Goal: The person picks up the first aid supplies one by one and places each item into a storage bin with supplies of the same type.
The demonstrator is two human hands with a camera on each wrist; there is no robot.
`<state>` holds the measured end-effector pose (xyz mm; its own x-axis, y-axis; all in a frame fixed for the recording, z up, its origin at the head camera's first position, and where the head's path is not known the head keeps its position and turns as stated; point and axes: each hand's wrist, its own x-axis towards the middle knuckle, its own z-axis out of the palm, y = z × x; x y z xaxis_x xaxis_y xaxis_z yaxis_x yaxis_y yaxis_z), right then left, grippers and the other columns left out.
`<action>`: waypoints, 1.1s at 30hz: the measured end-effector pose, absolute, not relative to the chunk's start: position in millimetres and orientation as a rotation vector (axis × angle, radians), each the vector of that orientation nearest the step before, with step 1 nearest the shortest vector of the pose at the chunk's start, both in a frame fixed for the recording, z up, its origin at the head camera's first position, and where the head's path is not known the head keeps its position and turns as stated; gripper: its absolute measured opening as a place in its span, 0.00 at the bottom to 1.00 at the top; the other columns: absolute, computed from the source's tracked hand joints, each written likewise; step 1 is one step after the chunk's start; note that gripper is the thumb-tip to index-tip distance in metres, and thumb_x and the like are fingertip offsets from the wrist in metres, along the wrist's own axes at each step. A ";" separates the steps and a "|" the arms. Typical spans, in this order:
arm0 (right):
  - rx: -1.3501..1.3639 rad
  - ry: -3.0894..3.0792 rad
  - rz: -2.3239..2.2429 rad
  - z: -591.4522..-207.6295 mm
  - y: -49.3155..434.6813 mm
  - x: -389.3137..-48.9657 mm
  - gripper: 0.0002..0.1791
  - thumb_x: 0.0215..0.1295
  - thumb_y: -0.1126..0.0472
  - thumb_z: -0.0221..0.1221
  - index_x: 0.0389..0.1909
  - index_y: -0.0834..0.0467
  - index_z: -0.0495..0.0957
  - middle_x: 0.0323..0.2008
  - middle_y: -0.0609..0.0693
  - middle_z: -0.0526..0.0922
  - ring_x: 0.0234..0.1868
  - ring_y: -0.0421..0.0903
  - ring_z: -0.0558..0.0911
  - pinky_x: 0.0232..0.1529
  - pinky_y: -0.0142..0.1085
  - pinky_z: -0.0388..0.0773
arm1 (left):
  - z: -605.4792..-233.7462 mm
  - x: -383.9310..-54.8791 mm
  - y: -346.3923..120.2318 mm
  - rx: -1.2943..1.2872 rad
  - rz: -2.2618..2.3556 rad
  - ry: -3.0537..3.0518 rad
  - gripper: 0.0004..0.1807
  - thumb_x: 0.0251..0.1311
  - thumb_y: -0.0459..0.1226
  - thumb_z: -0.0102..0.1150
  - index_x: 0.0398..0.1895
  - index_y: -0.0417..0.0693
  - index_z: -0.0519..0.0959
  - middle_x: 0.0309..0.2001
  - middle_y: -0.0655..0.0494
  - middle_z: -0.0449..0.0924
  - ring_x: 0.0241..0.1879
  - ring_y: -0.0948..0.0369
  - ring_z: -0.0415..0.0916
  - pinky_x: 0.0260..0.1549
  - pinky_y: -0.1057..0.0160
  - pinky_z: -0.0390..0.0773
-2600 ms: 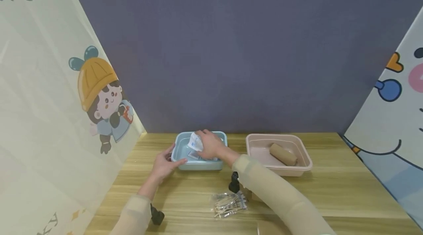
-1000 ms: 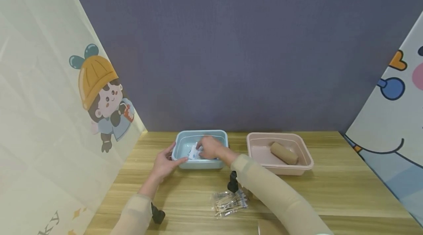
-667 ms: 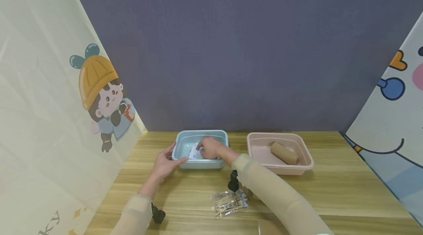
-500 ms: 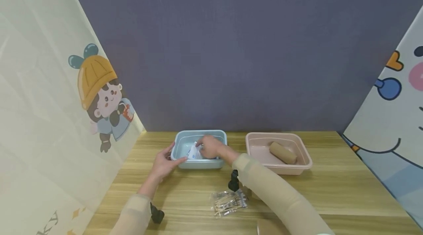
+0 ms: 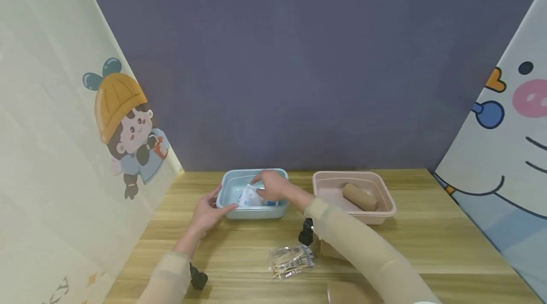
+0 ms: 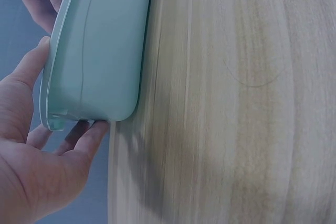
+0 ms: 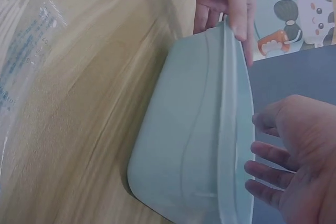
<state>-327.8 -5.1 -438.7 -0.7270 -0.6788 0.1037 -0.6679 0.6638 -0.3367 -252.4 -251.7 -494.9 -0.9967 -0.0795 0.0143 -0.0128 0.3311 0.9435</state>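
Note:
My left hand (image 5: 207,213) grips the left front corner of a light blue plastic basin (image 5: 256,214). Its thumb lies on the rim and its fingers are against the outer side, as the left wrist view shows. Over the basin is my right hand (image 5: 274,185), fingers apart and loosely bent. A white packet with blue print (image 5: 249,197) lies in the basin, just below and left of those fingers; whether they touch it I cannot tell. A small blue item (image 5: 271,203) shows beside the packet. In the right wrist view nothing is seen between the right fingers (image 7: 268,174).
A pink basin (image 5: 386,214) holding a brown roll (image 5: 360,196) stands to the right. Nearer lies a clear bag of cotton swabs (image 5: 292,262). A brown box (image 5: 331,250) and another brown object (image 5: 348,293) are partly hidden by the right forearm. A dark wall (image 5: 299,80) rises behind.
My right hand brought the white packet down into the basin, then loosened and rose a little off it. The blue item came into sight. The left hand stayed on the corner; the view turned slightly right.

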 end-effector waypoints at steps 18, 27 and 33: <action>-1.348 2.886 -0.626 -422.1 24.1 -297.0 0.20 0.74 0.60 0.64 0.64 0.60 0.83 0.62 0.55 0.87 0.65 0.54 0.83 0.69 0.51 0.80 | -501.1 -254.3 -256.2 0.076 -1.762 -2.538 0.54 0.55 0.38 0.82 0.83 0.42 0.61 0.74 0.29 0.70 0.69 0.35 0.76 0.57 0.58 0.88; -1.431 2.832 -0.668 -407.6 34.6 -272.7 0.22 0.73 0.56 0.66 0.65 0.58 0.82 0.60 0.52 0.87 0.64 0.51 0.84 0.66 0.46 0.83 | -498.6 -253.2 -257.3 0.071 -1.767 -2.526 0.54 0.56 0.39 0.81 0.83 0.42 0.60 0.72 0.29 0.72 0.68 0.37 0.77 0.52 0.66 0.88; -1.463 2.846 -0.616 -400.8 40.3 -259.7 0.23 0.71 0.56 0.68 0.65 0.56 0.82 0.60 0.50 0.86 0.62 0.48 0.84 0.64 0.42 0.84 | -497.7 -254.7 -255.7 0.064 -1.761 -2.537 0.53 0.57 0.39 0.81 0.83 0.42 0.61 0.72 0.28 0.73 0.68 0.37 0.77 0.51 0.67 0.87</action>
<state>-259.7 40.3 -400.8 -0.5914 -0.7595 0.2710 -0.8036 0.5271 -0.2765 -254.7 -255.7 -497.7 -0.9977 -0.0643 0.0195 -0.0042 0.3494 0.9370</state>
